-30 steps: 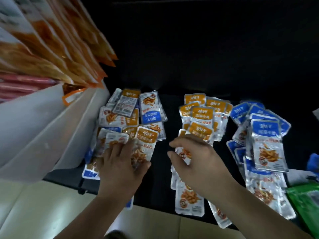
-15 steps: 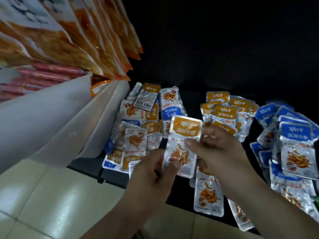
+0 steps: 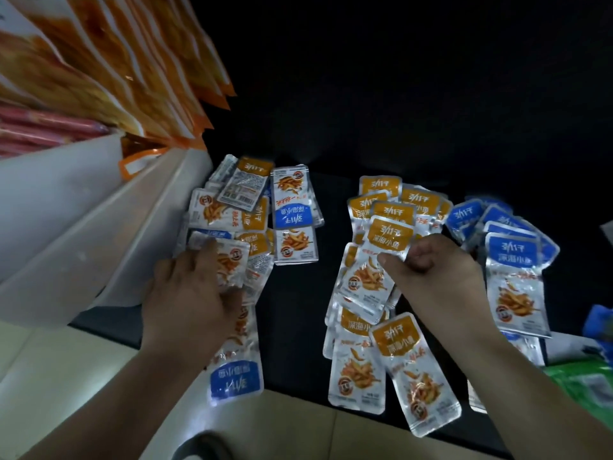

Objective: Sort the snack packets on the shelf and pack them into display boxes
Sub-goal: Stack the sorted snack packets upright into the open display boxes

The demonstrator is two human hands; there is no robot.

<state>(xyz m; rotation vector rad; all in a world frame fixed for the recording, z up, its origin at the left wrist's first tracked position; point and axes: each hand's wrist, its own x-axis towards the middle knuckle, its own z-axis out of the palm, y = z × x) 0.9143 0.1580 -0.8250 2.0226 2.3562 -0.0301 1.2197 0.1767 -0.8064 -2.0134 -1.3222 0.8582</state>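
Observation:
Small silver snack packets lie on a dark shelf (image 3: 295, 310) in three groups. A mixed pile (image 3: 252, 207) of orange-labelled and blue-labelled packets sits at the left. An orange-labelled pile (image 3: 391, 200) is in the middle, and a blue-labelled pile (image 3: 510, 260) is at the right. My left hand (image 3: 195, 293) rests on the mixed pile, fingers spread over a packet (image 3: 232, 260). My right hand (image 3: 438, 280) pinches an orange-labelled packet (image 3: 374, 270) at the top of the middle pile.
A white display box (image 3: 99, 227) stands at the left, with large orange bags (image 3: 132, 61) and red sticks (image 3: 39, 127) above it. A green bag (image 3: 583, 383) lies at the right edge. Several packets overhang the shelf's front edge above a pale tiled floor (image 3: 66, 393).
The orange-labelled packet, held up between both hands earlier, has been carried right onto the middle pile by my right hand. My left hand let go and went back to the mixed pile.

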